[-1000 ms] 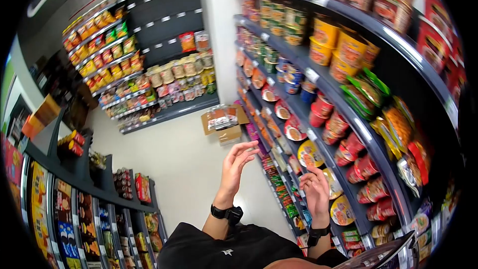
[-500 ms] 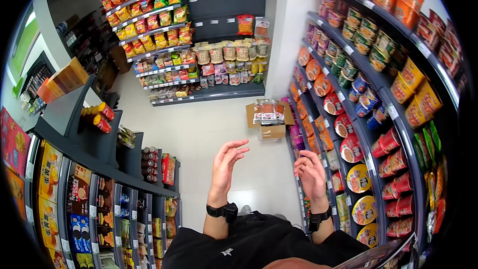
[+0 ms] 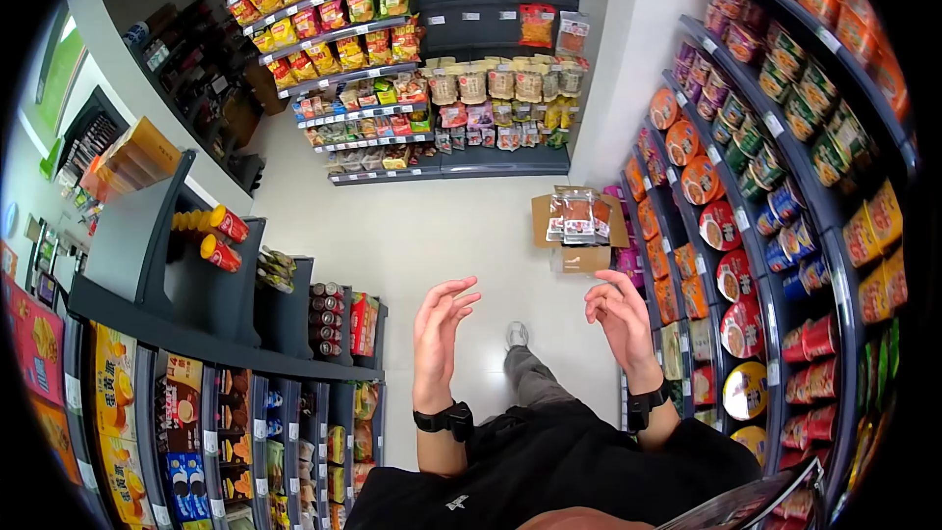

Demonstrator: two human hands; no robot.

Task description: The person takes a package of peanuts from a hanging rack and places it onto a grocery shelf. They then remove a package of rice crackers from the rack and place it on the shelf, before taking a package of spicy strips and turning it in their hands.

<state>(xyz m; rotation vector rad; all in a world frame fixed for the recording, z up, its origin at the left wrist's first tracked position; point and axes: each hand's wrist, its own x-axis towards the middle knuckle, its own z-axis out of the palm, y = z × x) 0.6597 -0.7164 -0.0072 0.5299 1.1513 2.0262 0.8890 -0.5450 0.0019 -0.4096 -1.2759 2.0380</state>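
My left hand (image 3: 442, 332) is raised over the floor with its fingers apart and nothing in it. To the right, my right hand (image 3: 619, 319) is held up likewise, fingers loosely curled but apart, also holding nothing. Both wrists carry black bands. Beyond my right hand, an open cardboard box (image 3: 593, 258) stands on the floor, with several flat plastic packets (image 3: 579, 216) lying on top. Neither hand touches the box or any shelf. Nearest to my right hand on the side are the noodle bowls (image 3: 738, 277) on the right shelving.
Right shelving (image 3: 758, 152) holds noodle cups and bowls. On the left are shelves (image 3: 235, 348) of boxed goods and red-lidded cans (image 3: 221, 254). A back rack (image 3: 378, 176) carries snack bags (image 3: 350, 52). Pale floor (image 3: 432, 226) runs between them, and my foot (image 3: 516, 335) is on it.
My view has shifted, so the shelves and box appear farther right. One leg has come into view stepping forward. My hands are slightly farther apart, and both remain without anything in them.
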